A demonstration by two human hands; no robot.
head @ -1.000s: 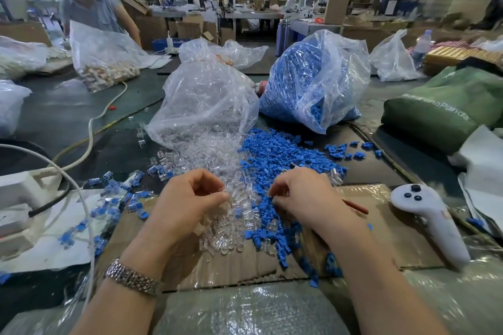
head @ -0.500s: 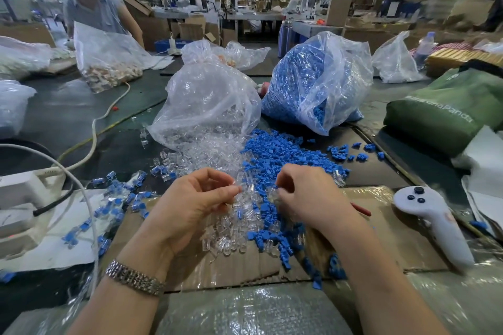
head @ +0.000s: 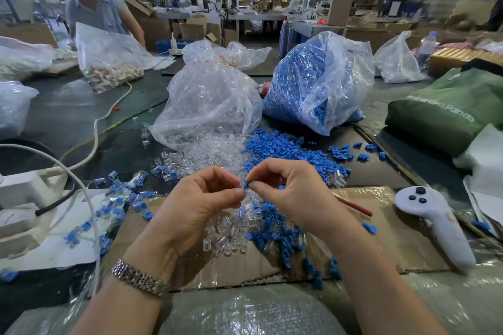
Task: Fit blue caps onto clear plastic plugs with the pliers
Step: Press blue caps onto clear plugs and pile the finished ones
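Both hands are raised above the cardboard (head: 375,250), fingertips meeting in the middle of the view. The left hand (head: 196,208) comes in from the lower left with a metal watch (head: 140,277) at the wrist; its palm faces right, the fingers are curled, and thumb and forefinger pinch a clear plug (head: 240,188), which is small and partly hidden. The right hand (head: 292,192) comes in from the lower right, back of the hand up, fingers curled, with thumb and forefinger pinching a blue cap (head: 246,185). Cap and plug touch at the fingertips; whether the cap is seated I cannot tell.

Directly below the hands lie loose clear plugs (head: 226,239) and, just to their right, loose blue caps (head: 275,235), both spilling toward the near edge of the cardboard. More blue caps (head: 283,145) spread behind the hands, at the mouth of the blue bag (head: 318,81). The clear bag (head: 209,103) stands beside it on the left. Capped plugs (head: 119,198) lie scattered to the left. A red handle (head: 353,207), perhaps the pliers, pokes out from behind the right wrist, flat on the cardboard. A white controller (head: 435,221) lies at the right, a green bag (head: 449,109) beyond it. Another person (head: 95,8) stands at the far left.
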